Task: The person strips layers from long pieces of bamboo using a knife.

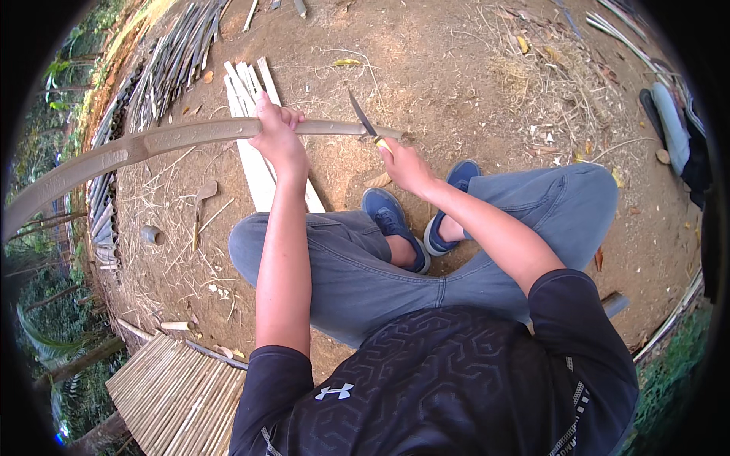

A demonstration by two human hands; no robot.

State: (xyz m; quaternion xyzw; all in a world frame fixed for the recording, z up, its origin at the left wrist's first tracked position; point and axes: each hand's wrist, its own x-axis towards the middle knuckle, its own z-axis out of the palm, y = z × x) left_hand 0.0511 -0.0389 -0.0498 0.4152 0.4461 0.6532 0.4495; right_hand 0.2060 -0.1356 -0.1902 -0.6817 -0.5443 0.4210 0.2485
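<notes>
A long, brown split-bamboo strip point(190, 135) runs from the left edge of the view to just past the middle, in front of my knees. My left hand point(280, 140) is closed round it, thumb up, a short way from its right end. In my right hand point(409, 166) is a knife point(362, 113) with a dark narrow blade and a yellowish handle. Its blade crosses the strip near the right end, pointing up and away. Whether the edge bites into the bamboo, I cannot tell.
Pale split slats point(262, 182) lie under my left hand. To the left are a wooden-handled blade tool point(204, 191) and a short tube point(152, 235). Dark sticks point(179, 57) are stacked far left, and a bamboo-slat mat point(179, 395) is near left. Shavings point(555, 91) litter the ground.
</notes>
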